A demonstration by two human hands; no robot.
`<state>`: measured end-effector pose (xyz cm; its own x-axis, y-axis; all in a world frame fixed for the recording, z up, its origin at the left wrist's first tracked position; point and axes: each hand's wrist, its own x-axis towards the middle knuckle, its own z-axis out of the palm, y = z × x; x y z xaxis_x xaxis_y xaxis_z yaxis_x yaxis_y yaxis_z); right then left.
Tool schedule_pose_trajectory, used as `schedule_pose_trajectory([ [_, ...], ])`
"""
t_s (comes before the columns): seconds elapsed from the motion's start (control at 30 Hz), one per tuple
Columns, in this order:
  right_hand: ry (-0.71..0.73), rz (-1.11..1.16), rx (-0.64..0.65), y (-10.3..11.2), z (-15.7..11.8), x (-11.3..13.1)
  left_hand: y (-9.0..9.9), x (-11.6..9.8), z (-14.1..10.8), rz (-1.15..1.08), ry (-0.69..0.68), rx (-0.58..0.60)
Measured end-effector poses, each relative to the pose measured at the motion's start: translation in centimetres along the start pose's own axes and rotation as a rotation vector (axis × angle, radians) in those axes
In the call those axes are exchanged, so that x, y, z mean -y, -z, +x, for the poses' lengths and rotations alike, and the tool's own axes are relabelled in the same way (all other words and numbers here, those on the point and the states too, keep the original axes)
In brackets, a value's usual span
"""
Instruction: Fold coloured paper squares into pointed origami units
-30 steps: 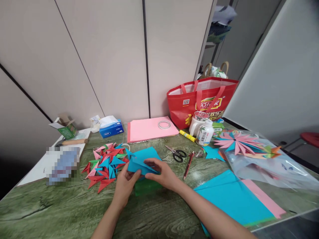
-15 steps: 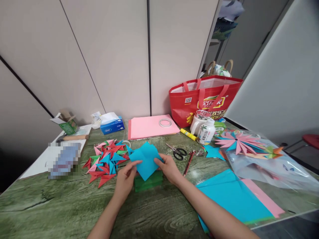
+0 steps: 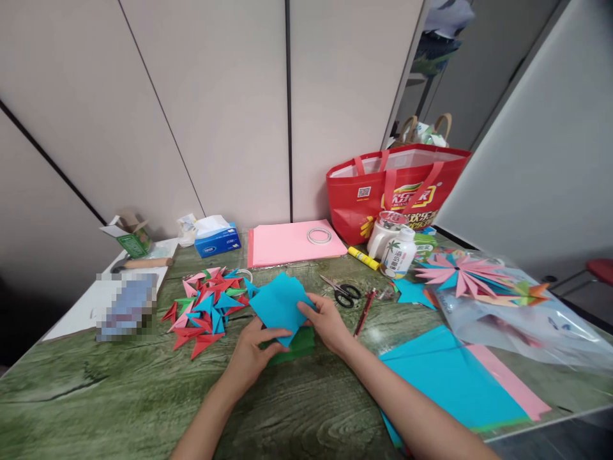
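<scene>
Blue square paper (image 3: pixel 279 303), turned cornerwise with several edges showing, is held above the table between my two hands. My left hand (image 3: pixel 253 350) pinches its lower left side near the bottom corner. On the right edge, my right hand (image 3: pixel 326 322) grips the paper with the thumb on top. Green paper (image 3: pixel 295 348) lies on the table beneath, partly covered by the blue paper and my hands. A pile of folded red, pink, blue and green paper pieces (image 3: pixel 211 306) sits just left of my hands.
Black-handled scissors (image 3: pixel 345 294), a dark red pen (image 3: pixel 365 313) and a yellow glue stick (image 3: pixel 363 258) lie right of centre. Pink sheets (image 3: pixel 287 245) with a tape roll are behind. A red bag (image 3: pixel 354 204), white bottle (image 3: pixel 399 254) and large blue sheets (image 3: pixel 454 377) stand or lie right.
My left hand has slid from the paper's left edge down toward its bottom corner, its fingers now further across the front. My right hand keeps its hold on the right edge.
</scene>
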<state>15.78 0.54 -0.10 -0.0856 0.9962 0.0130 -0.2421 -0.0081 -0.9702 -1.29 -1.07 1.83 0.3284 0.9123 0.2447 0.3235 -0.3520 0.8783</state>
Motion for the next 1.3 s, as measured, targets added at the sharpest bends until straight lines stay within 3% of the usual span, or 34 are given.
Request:
schedule_pose_trajectory([
  [0.1,-0.013,0.028,0.01,-0.2,-0.1,0.3,-0.1,0.2,0.0,0.012,0.005,-0.035],
  [0.2,-0.026,0.058,0.05,-0.4,-0.3,0.6,0.1,0.2,0.1,-0.001,0.059,-0.174],
  [0.33,-0.024,0.066,0.089,-0.6,-0.4,0.9,0.1,-0.2,0.3,-0.2,0.205,-0.294],
  [0.47,0.027,0.003,0.135,-0.8,-0.5,1.0,-0.1,-0.8,0.3,-0.445,0.249,-0.318],
  [0.63,0.059,-0.109,0.127,-1.7,-1.1,1.1,-0.4,-0.9,0.3,-0.451,0.263,-0.37],
  [0.8,0.051,-0.269,0.031,-2.1,-1.4,0.3,-0.6,-0.8,0.3,-0.337,0.296,-0.341],
  [1.07,-0.024,-0.221,-0.001,-1.4,-1.1,0.3,-0.2,-0.8,0.4,-0.501,0.308,-0.209],
  [1.3,-0.079,-0.293,-0.046,-1.5,-1.1,-0.4,-0.4,-0.6,0.4,-0.524,0.371,-0.272],
])
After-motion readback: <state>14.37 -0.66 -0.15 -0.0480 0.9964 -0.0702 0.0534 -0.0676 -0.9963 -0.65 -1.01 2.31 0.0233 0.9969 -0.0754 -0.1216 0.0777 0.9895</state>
